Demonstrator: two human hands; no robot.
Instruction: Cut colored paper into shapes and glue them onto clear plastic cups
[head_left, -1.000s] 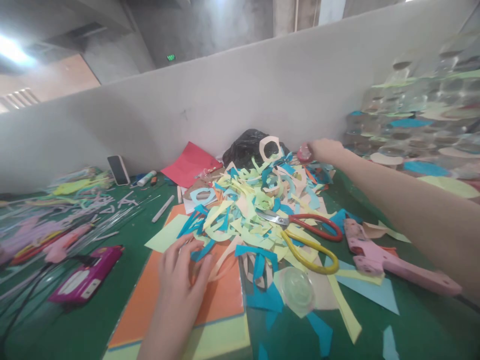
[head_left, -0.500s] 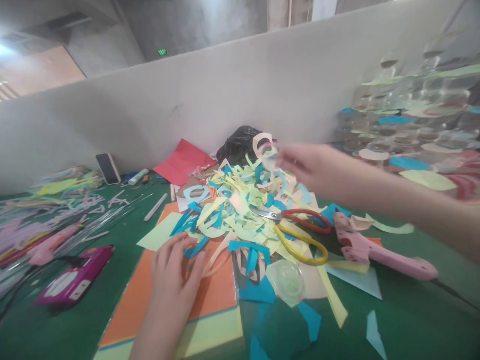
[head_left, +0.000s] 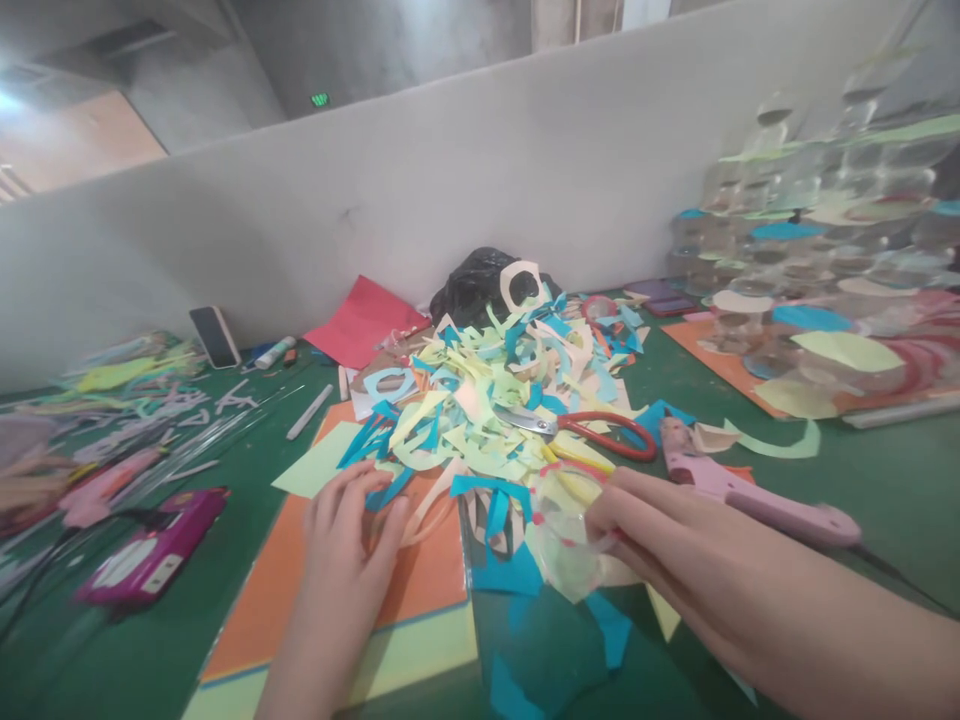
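Right hand (head_left: 675,560) now back near from far scrap pile (head_left: 480,400), fingers pinching clear plastic piece (head_left: 561,505) over near scraps, right of left hand (head_left: 341,550). Left unmoved, fingers apart on orange paper (head_left: 427,575). Both hands now near. Scissors (head_left: 529,420) lie beyond piece.

Soft overhead light, glare at upper left, blur and stretching near edges.
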